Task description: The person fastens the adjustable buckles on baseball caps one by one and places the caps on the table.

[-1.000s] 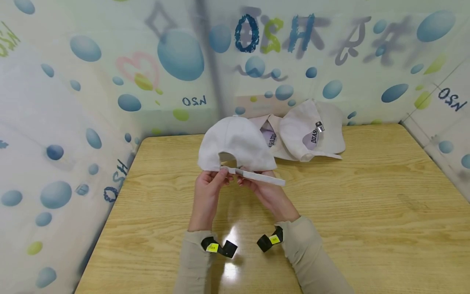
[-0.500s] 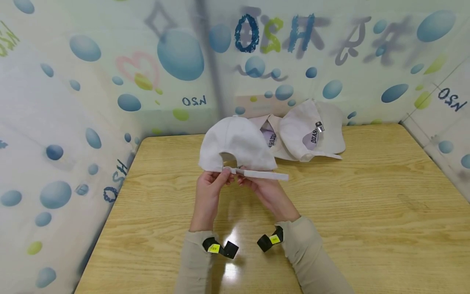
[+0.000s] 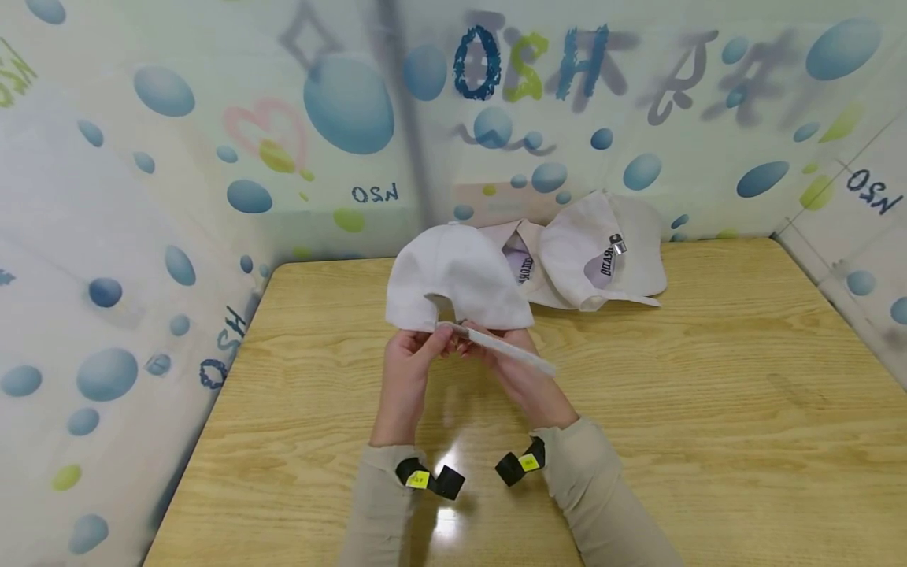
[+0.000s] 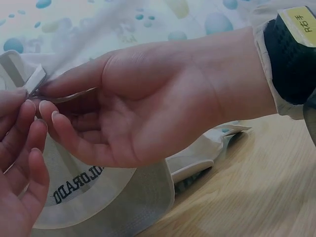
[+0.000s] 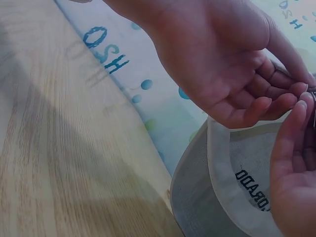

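Note:
A white baseball cap [image 3: 460, 268], its back opening facing me, is held up between both hands. My left hand [image 3: 405, 378] pinches the back strap [image 3: 513, 353] near its metal buckle [image 3: 459, 331], thumb on top. From the other side my right hand [image 3: 527, 386] pinches the strap at the buckle, partly covered by the strap's long free end. In the left wrist view, the fingertips of the right hand [image 4: 153, 103] and left hand [image 4: 19, 197] meet at the buckle [image 4: 35, 81]. Dark lettering shows inside the cap [image 5: 197, 197] in the right wrist view.
Two more pale caps lie behind to the right, a whitish one [image 3: 577, 244] with a metal buckle and a pinkish one [image 3: 506, 236]. The wooden table [image 3: 708, 409] meets a patterned wall covering [image 3: 340, 181] at the back and sides.
The strap's free end rose to nearly level, then swung down to slant toward the right wrist. My left hand has shifted slightly right; the right hand has hardly moved.

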Motion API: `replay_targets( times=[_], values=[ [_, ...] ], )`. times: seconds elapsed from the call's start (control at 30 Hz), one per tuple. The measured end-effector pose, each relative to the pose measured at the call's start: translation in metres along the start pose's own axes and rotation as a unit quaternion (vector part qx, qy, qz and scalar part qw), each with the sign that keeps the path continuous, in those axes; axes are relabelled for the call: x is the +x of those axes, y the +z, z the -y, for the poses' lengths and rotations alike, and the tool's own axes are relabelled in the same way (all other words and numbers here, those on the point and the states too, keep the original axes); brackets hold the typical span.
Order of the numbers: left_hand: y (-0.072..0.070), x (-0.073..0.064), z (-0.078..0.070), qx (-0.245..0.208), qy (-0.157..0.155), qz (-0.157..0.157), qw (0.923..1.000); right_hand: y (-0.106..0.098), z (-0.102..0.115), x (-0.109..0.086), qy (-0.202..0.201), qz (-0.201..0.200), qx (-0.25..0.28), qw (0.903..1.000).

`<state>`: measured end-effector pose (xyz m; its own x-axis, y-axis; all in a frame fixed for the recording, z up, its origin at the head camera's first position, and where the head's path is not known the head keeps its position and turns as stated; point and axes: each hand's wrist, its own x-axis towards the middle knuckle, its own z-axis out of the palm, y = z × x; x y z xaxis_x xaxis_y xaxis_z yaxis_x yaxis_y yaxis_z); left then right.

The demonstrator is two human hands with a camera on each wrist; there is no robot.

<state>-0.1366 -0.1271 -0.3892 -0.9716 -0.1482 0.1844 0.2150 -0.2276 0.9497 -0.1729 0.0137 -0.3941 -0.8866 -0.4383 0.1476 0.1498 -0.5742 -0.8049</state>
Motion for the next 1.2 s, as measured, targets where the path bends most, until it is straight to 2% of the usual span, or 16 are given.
replay_targets(
  times=[0.2,0.4,0.73,0.87,1.07,1.2],
  values=[
    [0.0006,0.0000,-0.0006,-0.001,-0.005,0.005,1.0000,-0.0003,0.0009,0.0022,-0.016,0.039,0.006,0.9991],
    [0.0007,-0.0005,-0.0020,0.014,-0.014,0.013,0.9997,-0.0003,0.0006,0.0025,-0.019,0.030,0.005,0.9994],
    [0.0007,-0.0010,-0.0018,0.015,-0.021,0.018,0.9995,0.0005,0.0023,-0.0028,-0.003,0.020,0.007,0.9998],
    [0.0000,-0.0014,-0.0026,0.020,-0.017,0.011,0.9996,-0.0008,0.0022,-0.0038,0.007,0.031,0.015,0.9994],
    [-0.0005,-0.0005,-0.0032,0.019,-0.013,-0.008,0.9997,-0.0014,0.0021,-0.0011,0.001,0.068,-0.025,0.9974],
    [-0.0008,-0.0006,-0.0036,0.017,-0.001,-0.011,0.9998,0.0001,0.0013,0.0008,-0.010,0.074,-0.037,0.9965]
  ],
)
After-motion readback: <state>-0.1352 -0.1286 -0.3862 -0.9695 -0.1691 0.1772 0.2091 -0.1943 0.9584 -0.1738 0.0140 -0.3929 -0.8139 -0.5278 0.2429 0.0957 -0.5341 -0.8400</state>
